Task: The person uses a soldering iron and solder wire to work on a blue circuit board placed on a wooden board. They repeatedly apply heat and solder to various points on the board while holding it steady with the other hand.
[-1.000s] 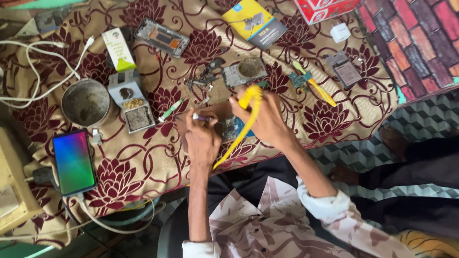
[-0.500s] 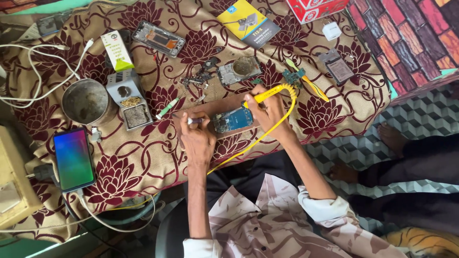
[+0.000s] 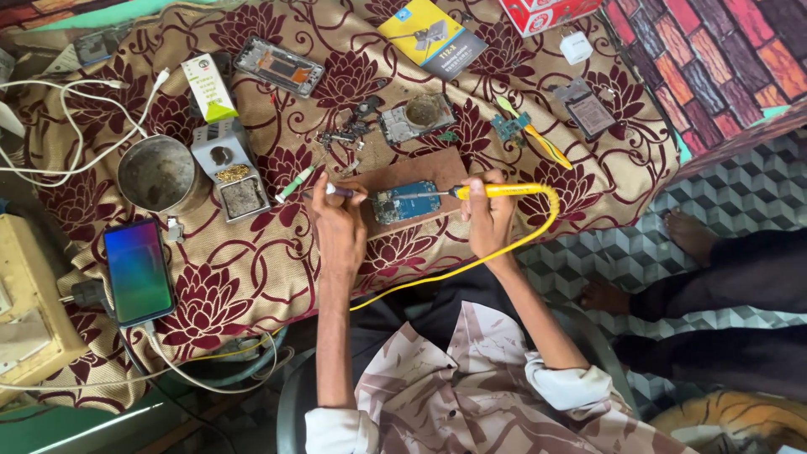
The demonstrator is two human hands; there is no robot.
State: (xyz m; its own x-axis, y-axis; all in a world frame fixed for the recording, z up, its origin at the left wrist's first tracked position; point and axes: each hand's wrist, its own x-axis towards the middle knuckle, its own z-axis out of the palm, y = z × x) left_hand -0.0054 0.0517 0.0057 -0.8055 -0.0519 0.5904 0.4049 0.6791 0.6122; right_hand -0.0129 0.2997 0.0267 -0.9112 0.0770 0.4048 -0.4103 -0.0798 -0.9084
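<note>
Right hand (image 3: 489, 220) closed around the yellow soldering iron (image 3: 504, 191), tip lying toward the blue circuit board (image 3: 406, 202). Left hand (image 3: 339, 220) pinched shut on a thin tool (image 3: 343, 192), point at the board's left end. Board resting on a brown wooden block (image 3: 416, 171) near the front edge of the table (image 3: 252, 277). Best kept steady, wrists propped on the cloth, yellow cord (image 3: 471, 265) slack and clear of the lap. Just behind the block, loose screws and parts (image 3: 340, 136) crowding the reach; metal cup (image 3: 156, 173) and phone (image 3: 139, 271) well off toward the left edge.
</note>
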